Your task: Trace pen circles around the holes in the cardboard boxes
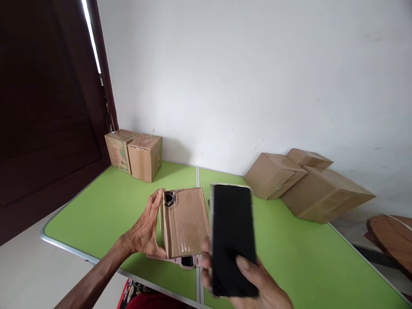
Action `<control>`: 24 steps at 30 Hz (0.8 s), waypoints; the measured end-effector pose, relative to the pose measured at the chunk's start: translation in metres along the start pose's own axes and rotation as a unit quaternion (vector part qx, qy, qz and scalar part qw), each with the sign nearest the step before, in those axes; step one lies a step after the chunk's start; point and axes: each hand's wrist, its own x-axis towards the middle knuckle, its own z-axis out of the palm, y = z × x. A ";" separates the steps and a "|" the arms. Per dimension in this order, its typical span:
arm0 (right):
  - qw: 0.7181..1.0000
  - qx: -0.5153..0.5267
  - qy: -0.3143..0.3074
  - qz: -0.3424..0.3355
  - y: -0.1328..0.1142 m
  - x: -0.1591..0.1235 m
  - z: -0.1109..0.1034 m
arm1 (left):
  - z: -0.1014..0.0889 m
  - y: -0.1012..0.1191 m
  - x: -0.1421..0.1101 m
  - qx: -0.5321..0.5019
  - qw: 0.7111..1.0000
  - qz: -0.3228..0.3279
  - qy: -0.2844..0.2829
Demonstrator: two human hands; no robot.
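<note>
My left hand (146,229) grips the left side of a small brown cardboard box (186,223), fingers at its upper corner and thumb at the lower one. A ragged dark hole (169,198) marks the box's upper left corner, and clear tape shines near its lower edge. In my right hand (254,279) is a black smartphone (233,236) in a clear case, held upright to the right of the box, its dark screen towards me. A pink-strapped smartwatch (187,262) lies on the table just below the box, partly hidden by it.
Two taped cardboard boxes (144,156) stand at the back left of the green folding table (106,214). Three more boxes (325,193) lean together at the back right against the white wall. A wooden chair or stool (391,240) is beyond the right edge; a dark door (48,107) is left.
</note>
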 end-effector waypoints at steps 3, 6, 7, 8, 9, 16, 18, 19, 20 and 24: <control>0.993 0.025 -0.116 0.018 0.012 0.026 0.051 | 0.002 0.000 -0.001 0.008 1.000 0.021 0.020; 0.987 0.044 -0.152 0.025 0.024 0.042 0.072 | 0.004 -0.004 -0.003 0.008 0.999 0.041 0.024; 0.986 0.047 -0.154 0.027 0.028 0.044 0.073 | 0.004 -0.005 -0.003 0.007 0.999 0.047 0.020; 0.986 0.049 -0.158 0.030 0.031 0.046 0.073 | 0.004 -0.006 -0.004 0.005 0.999 0.049 0.015; 0.985 0.051 -0.162 0.033 0.034 0.046 0.071 | 0.003 -0.007 -0.004 0.001 0.999 0.048 0.010; 0.991 0.052 -0.111 0.046 0.048 0.050 0.062 | -0.002 -0.005 0.001 -0.025 0.999 0.035 -0.003; 0.991 0.048 -0.113 0.044 0.050 0.052 0.064 | -0.001 -0.008 0.001 -0.031 0.998 0.053 0.002; 0.991 0.048 -0.118 0.043 0.050 0.052 0.066 | 0.000 -0.010 0.000 -0.031 0.998 0.058 0.005; 0.991 0.051 -0.121 0.041 0.050 0.052 0.068 | 0.001 -0.012 -0.001 -0.031 0.998 0.061 0.005; 0.991 0.060 -0.115 0.036 0.049 0.049 0.072 | 0.003 -0.016 -0.004 -0.016 0.999 0.035 -0.016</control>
